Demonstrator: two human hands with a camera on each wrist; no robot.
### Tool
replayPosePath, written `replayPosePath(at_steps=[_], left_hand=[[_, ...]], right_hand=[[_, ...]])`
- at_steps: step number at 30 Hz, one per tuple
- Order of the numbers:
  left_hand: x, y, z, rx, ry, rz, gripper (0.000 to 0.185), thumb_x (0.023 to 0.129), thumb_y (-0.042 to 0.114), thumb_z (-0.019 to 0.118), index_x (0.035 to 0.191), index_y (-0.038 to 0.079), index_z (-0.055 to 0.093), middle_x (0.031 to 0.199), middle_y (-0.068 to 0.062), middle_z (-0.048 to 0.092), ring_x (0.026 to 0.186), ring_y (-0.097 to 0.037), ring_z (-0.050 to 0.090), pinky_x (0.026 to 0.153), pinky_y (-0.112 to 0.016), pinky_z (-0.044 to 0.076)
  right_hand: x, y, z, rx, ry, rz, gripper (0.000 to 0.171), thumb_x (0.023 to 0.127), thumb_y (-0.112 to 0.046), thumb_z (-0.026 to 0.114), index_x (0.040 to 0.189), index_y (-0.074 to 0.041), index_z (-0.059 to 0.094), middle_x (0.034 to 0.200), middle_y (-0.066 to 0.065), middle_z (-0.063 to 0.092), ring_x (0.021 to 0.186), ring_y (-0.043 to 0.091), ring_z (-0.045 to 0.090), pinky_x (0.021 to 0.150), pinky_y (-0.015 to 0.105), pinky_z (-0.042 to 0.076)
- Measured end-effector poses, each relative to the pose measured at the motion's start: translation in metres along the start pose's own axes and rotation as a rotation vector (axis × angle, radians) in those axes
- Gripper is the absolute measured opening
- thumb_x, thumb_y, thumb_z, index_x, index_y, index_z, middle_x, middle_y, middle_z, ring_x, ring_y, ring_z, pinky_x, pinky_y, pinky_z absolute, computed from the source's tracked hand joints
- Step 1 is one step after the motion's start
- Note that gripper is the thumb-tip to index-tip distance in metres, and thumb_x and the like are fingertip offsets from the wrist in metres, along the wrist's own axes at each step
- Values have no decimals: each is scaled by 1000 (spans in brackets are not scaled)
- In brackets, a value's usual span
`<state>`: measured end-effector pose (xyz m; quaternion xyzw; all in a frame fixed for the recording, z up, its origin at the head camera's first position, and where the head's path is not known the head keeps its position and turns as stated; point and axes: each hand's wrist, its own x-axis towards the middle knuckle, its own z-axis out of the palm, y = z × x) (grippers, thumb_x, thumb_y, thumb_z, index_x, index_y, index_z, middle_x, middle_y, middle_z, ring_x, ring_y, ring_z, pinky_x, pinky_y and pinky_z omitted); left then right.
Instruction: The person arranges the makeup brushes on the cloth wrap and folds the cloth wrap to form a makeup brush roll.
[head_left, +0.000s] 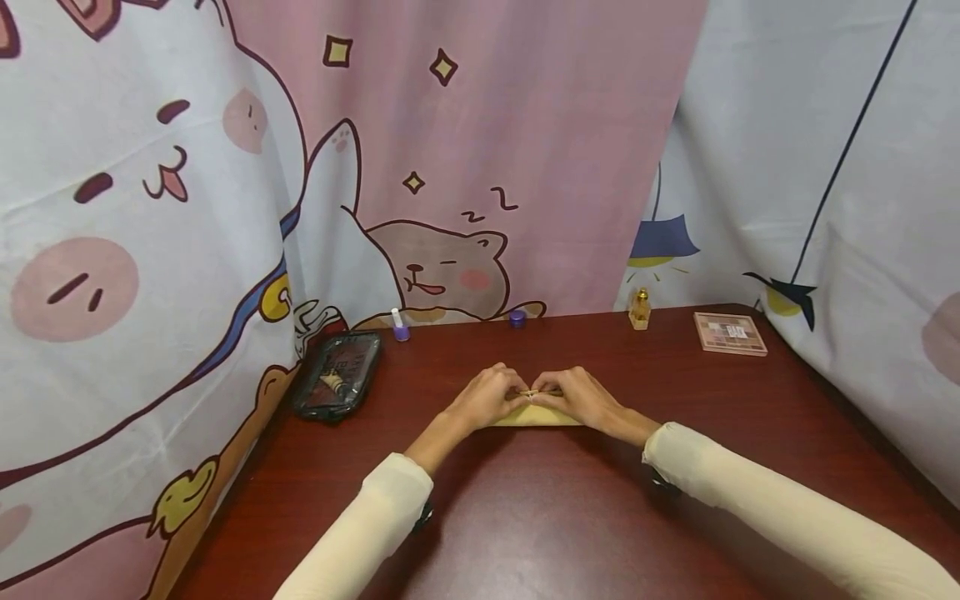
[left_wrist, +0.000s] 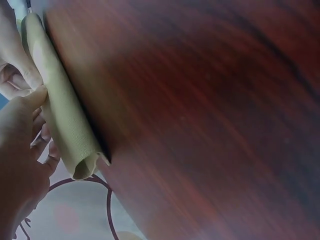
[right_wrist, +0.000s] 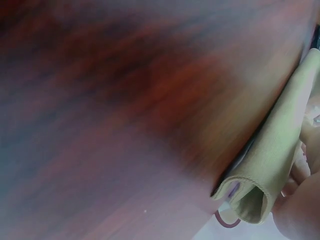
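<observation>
Both hands, left hand and right hand, pinch folded tan cloth on bench. Looks soft, light, floppy; best held at folded edge, probably.

Matt cloth roll (grainy) — glossy wood table

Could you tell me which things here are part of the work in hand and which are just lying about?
In hand: yellow pouch, held by left hand and right hand.
Lying about: black bag, nail polish, purple jar, perfume bottle, eyeshadow palette.
</observation>
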<state>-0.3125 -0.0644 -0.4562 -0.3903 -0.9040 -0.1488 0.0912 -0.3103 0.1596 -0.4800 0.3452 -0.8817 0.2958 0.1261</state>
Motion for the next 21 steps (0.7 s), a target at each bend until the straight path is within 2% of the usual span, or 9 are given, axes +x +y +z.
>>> replayPosePath(at_steps=[8,13,21], left_hand=[[0,0,1,31,8,27,12,97,25,77,101,15,82,101,5,77,95,-12,63,84,-26,51],[-2,-3,3,5,6,7,15,98,27,75,105,15,81,104,5,76,97,-13,63,86,-27,52],[-24,-22,-1,-86,-77,-65,39,95,49,73,117,18,78,112,7,74,100,-10,60,86,-27,50]], right_hand=[[1,1,2,-7,7,-20,6,93,-26,80,94,-20,77,85,-13,76,77,3,69,67,28,55],[0,2,2,8,15,-21,6,94,-24,80,95,-19,77,86,-12,76,78,5,70,68,29,56],[-14,7,-6,38,-65,17,20,96,-32,77,112,-21,75,104,-8,77,98,10,73,84,39,59]])
